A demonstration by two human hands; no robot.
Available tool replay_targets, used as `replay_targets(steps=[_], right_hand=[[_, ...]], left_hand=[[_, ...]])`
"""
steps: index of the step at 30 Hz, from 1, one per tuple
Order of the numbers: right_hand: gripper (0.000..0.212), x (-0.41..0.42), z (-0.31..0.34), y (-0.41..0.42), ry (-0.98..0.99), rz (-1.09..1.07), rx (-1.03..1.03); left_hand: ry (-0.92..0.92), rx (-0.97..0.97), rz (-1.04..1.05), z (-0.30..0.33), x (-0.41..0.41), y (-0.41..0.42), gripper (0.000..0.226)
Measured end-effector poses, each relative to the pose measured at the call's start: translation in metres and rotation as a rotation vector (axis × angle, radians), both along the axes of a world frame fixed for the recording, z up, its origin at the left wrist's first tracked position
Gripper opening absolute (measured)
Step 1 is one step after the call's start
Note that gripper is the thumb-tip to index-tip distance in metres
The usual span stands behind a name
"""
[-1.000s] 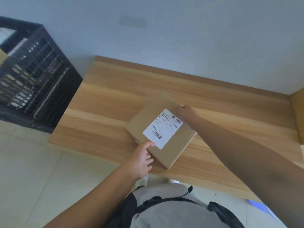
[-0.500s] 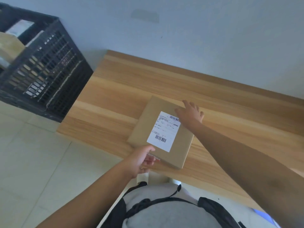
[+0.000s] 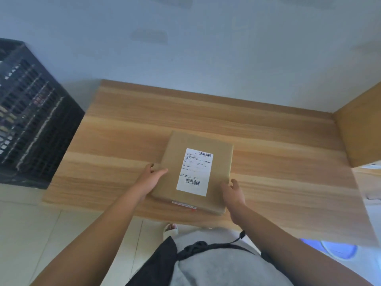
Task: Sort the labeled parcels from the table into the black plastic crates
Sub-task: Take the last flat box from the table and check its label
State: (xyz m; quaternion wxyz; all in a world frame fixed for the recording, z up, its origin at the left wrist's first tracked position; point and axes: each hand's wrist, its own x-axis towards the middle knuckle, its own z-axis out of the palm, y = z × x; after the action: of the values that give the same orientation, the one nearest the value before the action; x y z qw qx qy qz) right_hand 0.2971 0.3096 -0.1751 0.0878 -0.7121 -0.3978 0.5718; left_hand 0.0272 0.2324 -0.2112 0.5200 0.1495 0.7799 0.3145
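Parcel-wise, it's a flat, squarish brown cardboard parcel (image 3: pixel 195 172) lying on the light wooden tabletop (image 3: pixel 278 153), close to the near edge and roughly in the middle of it. Both hands are on it, one per side. Left hand (image 3: pixel 151 178) sits against the parcel's left edge, thumb laid over the top face and the other fingers dropping down the side, so it has a light hold on that edge, though I can't tell how firm. Right hand (image 3: pixel 233 193) is at the near right corner, fingers loosely bent around the side wall; hard to say whether it's really gripping or just touching, but it's in contact. Parcel looks like it's flat on the wood, not lifted.

On top there's a white rectangular shipping label (image 3: pixel 194 171) with a barcode near its far end and another near its near end, text too small to read. A smaller white-and-red strip sticker (image 3: pixel 183 204) runs along the near side wall.

Further out: a black plastic lattice crate (image 3: pixel 31 112) stands off the left edge of the tabletop, down on the pale tiled floor (image 3: pixel 41 234). At the right edge a tall brown cardboard panel (image 3: pixel 358 129) rises, probably a bigger box. Behind the far edge is a plain bluish-white wall (image 3: pixel 206 48).
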Motion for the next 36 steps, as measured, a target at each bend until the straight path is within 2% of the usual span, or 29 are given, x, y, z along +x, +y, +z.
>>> replay_targets(steps=[4,7,11,15,20,26,31,36], right_hand=[[0.045,-0.006,-0.002,-0.017,0.03,-0.065,-0.006],[0.04,-0.009,0.001,-0.022,0.061,-0.124,0.023],[0.059,-0.013,0.023,-0.011,0.133,-0.167,0.146],[0.046,-0.027,0.065,0.01,0.214,-0.186,0.365],[0.059,-0.033,0.134,0.027,0.337,-0.157,0.651],[0.066,-0.033,0.194,0.021,0.508,-0.106,0.967],[0.065,-0.025,0.212,0.025,0.592,-0.075,1.07],[0.066,-0.009,0.208,0.037,0.625,-0.062,1.058]], left_hand=[[-0.044,0.093,-0.018,-0.005,0.012,-0.001,0.043],[-0.06,0.135,-0.01,0.002,0.023,-0.005,0.043],[0.02,0.23,0.002,0.033,0.024,-0.001,0.038],[0.15,0.398,0.012,0.091,0.021,0.016,0.02],[0.236,0.691,0.035,0.168,0.012,0.022,0.042],[0.3,1.027,0.058,0.217,0.016,0.013,0.049],[0.338,1.141,0.065,0.233,0.024,0.011,0.057],[0.364,1.122,0.074,0.235,0.042,0.013,0.061]])
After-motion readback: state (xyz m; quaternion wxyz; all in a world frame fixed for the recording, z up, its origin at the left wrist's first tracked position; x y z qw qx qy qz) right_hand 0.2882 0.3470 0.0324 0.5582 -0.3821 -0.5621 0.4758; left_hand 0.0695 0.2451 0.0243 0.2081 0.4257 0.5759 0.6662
